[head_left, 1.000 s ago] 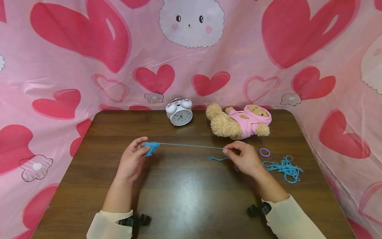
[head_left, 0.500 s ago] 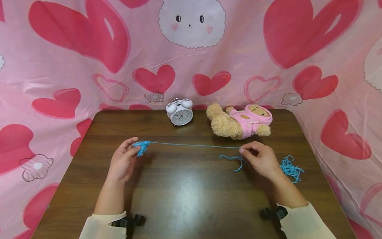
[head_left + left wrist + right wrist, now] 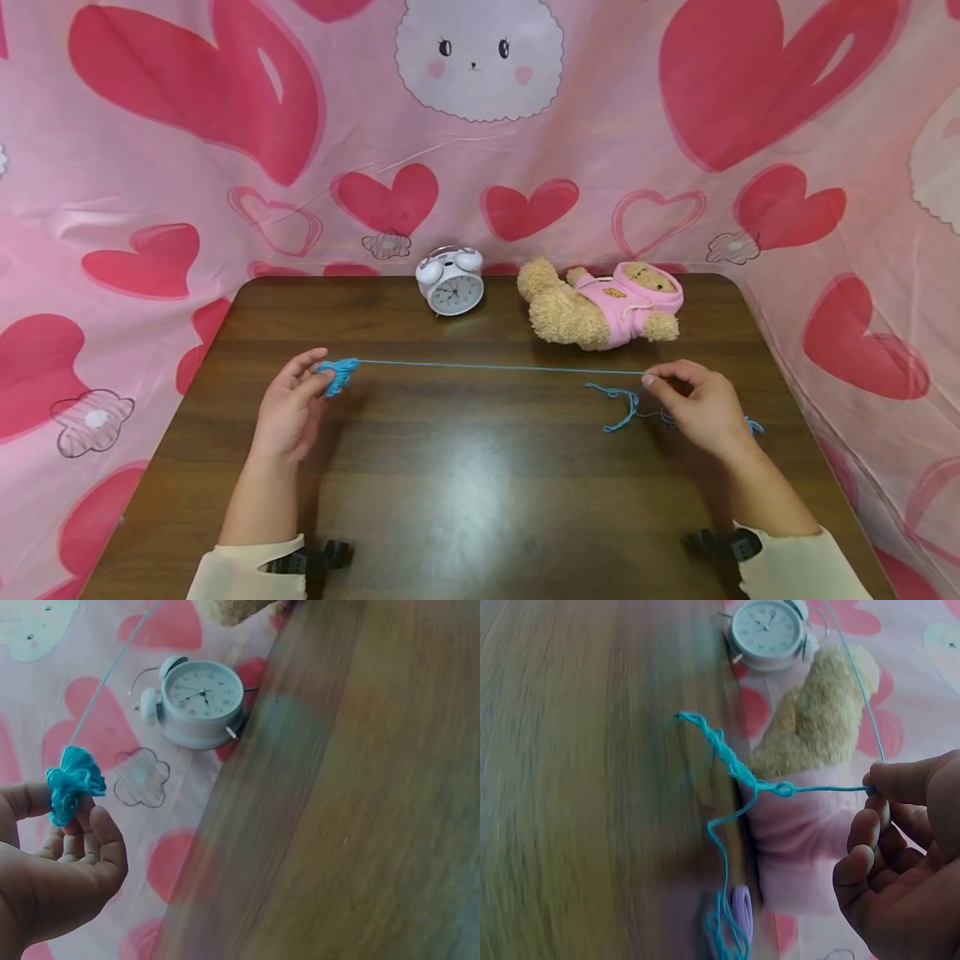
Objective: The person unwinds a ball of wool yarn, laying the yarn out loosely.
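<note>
A small bundle of blue yarn (image 3: 339, 375) is pinched between the thumb and fingers of my left hand (image 3: 285, 412), over the left part of the table. From it a taut strand (image 3: 495, 367) runs across to my right hand (image 3: 703, 408), whose thumb and forefinger pinch it. Below the right fingertips dangles a short knotted length of the same yarn (image 3: 727, 757), in the right wrist view. Behind the right wrist, a loose yarn pile (image 3: 754, 426) is mostly hidden in the head view. A purple ring (image 3: 742, 904) shows beside yarn in the right wrist view.
At the back of the brown table (image 3: 450, 467) stands a white twin-bell alarm clock (image 3: 452, 287). To its right a teddy bear (image 3: 566, 315) in a pink hoodie lies on its back. A pink cloth (image 3: 480, 167) with hearts hangs behind the table.
My hands have drawn apart, the left one leftward and the right one rightward. The taut strand between them is longer. In the head view my right hand now covers the purple ring.
</note>
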{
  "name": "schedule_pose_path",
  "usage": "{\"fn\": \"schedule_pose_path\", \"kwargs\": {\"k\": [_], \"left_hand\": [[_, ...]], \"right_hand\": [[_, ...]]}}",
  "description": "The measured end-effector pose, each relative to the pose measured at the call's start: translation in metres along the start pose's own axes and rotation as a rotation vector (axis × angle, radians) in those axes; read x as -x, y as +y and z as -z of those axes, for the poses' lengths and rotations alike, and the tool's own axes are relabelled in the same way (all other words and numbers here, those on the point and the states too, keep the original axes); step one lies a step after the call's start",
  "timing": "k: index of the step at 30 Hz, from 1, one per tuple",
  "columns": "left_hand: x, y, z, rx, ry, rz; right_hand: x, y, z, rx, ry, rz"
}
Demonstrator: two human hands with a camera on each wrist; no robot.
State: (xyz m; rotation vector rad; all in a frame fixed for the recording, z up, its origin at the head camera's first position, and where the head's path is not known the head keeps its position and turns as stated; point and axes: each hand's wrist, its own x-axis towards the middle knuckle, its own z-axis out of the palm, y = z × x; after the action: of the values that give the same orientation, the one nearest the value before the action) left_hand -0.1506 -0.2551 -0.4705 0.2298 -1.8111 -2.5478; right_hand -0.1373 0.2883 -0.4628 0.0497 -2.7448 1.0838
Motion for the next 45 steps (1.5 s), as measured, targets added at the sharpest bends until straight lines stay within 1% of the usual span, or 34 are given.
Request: {"fn": "schedule_pose_path", "kwargs": {"k": [4, 6, 9, 12, 14, 19, 22, 25, 28, 32, 37, 41, 45], "left_hand": [[0.0, 0.002, 0.006, 0.031, 0.004, -0.021], [0.0, 0.003, 0.009, 0.042, 0.017, -0.03], [0.001, 0.006, 0.012, 0.051, 0.029, -0.032], [0.003, 0.008, 0.016, 0.042, 0.042, -0.03], [0.004, 0.009, 0.019, 0.05, 0.042, -0.033], [0.005, 0.011, 0.027, 0.096, 0.039, -0.056], [0.005, 0.014, 0.032, 0.114, 0.056, -0.07], [0.007, 0.016, 0.036, 0.132, 0.08, -0.076], [0.009, 0.019, 0.041, 0.147, 0.099, -0.076], [0.012, 0.024, 0.049, 0.167, 0.119, -0.084], [0.015, 0.03, 0.06, 0.197, 0.15, -0.094], [0.017, 0.032, 0.07, 0.219, 0.173, -0.106], [0.019, 0.034, 0.078, 0.278, 0.161, -0.132]], "right_hand": [[0.003, 0.008, 0.01, 0.025, 0.017, -0.01], [0.005, 0.013, 0.016, 0.035, 0.022, -0.016], [0.008, 0.02, 0.024, 0.051, 0.036, -0.025], [0.011, 0.027, 0.032, 0.071, 0.055, -0.04], [0.013, 0.032, 0.037, 0.088, 0.068, -0.052], [0.018, 0.044, 0.047, 0.092, 0.093, -0.077], [0.022, 0.052, 0.051, 0.083, 0.103, -0.098], [0.027, 0.059, 0.055, 0.075, 0.098, -0.128], [0.032, 0.066, 0.06, 0.072, 0.088, -0.174], [0.038, 0.075, 0.067, 0.061, 0.075, -0.211], [0.043, 0.084, 0.074, 0.084, 0.082, -0.215], [0.046, 0.09, 0.077, 0.091, 0.08, -0.226], [0.05, 0.097, 0.08, 0.1, 0.068, -0.252]]}}
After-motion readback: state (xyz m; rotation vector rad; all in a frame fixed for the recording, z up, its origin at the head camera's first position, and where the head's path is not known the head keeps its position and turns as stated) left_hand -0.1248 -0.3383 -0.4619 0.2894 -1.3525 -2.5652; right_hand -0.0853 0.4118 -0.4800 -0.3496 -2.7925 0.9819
